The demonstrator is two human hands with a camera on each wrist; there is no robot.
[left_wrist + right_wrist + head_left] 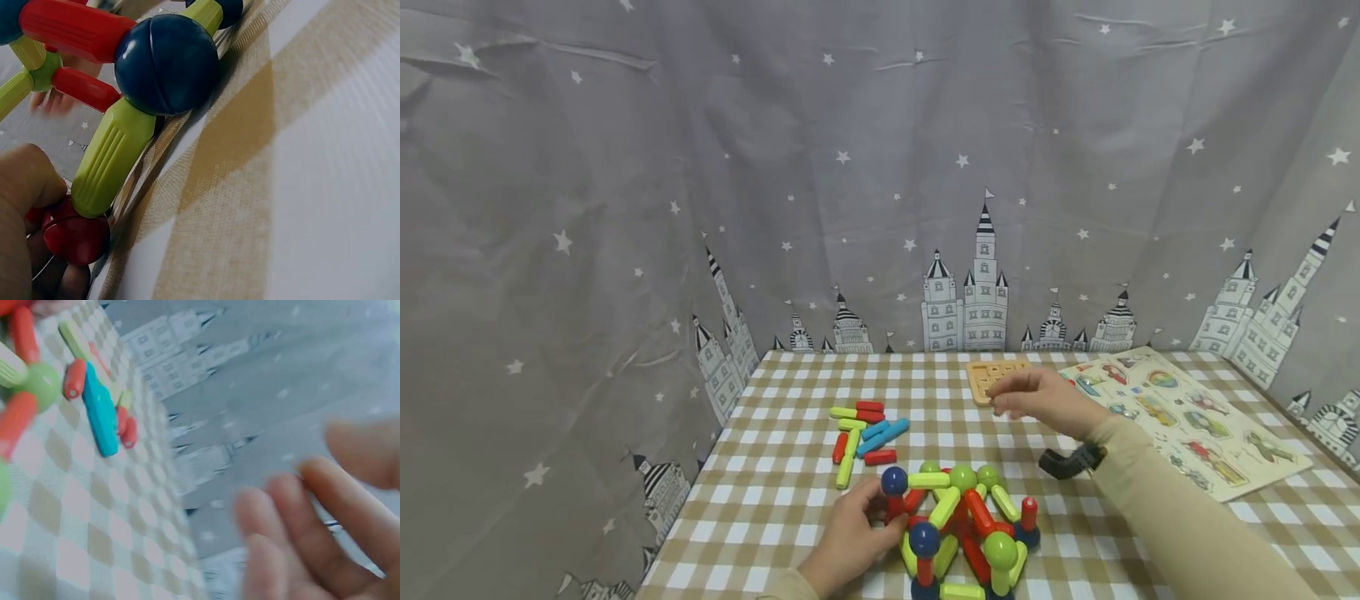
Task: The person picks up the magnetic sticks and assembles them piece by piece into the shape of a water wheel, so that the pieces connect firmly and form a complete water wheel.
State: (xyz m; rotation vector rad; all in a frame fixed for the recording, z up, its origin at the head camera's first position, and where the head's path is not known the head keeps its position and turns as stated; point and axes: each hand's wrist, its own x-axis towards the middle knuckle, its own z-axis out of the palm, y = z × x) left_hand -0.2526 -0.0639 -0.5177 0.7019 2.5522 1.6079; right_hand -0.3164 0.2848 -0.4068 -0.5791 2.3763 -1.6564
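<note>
Gripping the rod-and-ball frame (979,511) at nine o'clock with our left hand (856,529), we hover our empty right hand (1051,402) at one.

Behind the table (730,533), the full width of the view is closed off by a grey fabric backdrop (850,100), hung in shallow folds, marked by creases near the top and printed with scattered white stars (962,161) above a lower border of white castles (985,308) with dark-striped spires and small flags. The same fabric is seen along the left and right sides, and the table is covered by a brown-and-white checked cloth (925,383). Soft light is noted, with the left-hand fabric more dimly lit
</note>
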